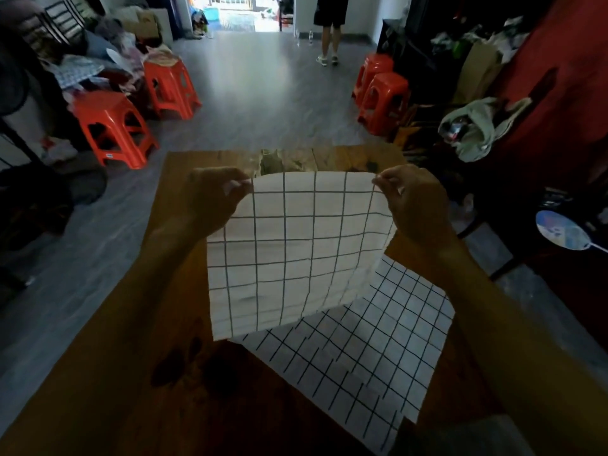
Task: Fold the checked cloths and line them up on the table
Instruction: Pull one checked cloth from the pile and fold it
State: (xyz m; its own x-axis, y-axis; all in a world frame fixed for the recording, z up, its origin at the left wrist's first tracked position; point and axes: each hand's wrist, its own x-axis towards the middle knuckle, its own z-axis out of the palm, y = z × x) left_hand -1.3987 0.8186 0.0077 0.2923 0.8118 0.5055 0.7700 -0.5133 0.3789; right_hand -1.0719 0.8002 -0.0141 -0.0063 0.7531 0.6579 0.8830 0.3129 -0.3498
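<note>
I see the left hand (214,200) and the right hand (411,205) lifted above the wooden table (131,373), and each one pinches one top corner of a white checked cloth (289,255) between thumb and fingers, the other fingers curled in. The cloth hangs down flat from its upper edge, and its lower edge is free in the air above the table. It hides from me the middle part of the table behind it. Under it, to the right, a second checked cloth (362,363) lies spread on the table, turned at an angle, and its near corner comes close to the table's near edge. I cannot tell if the hanging cloth touches the lying one. Dark stains (184,363) are on the wood to the left of the lying cloth. Beyond the table I see a grey floor (263,93). On the left side stand two orange stools (112,130) beside piles of clothes (85,70), and on the right two more orange stools (381,97) stand one behind the other. Farther right there is a pale garment (477,126) on dark furniture, and a round fan (562,233) with a white handle lies nearer to me. At the far doorway stands a person (329,28) in dark shorts, well apart from the table.
</note>
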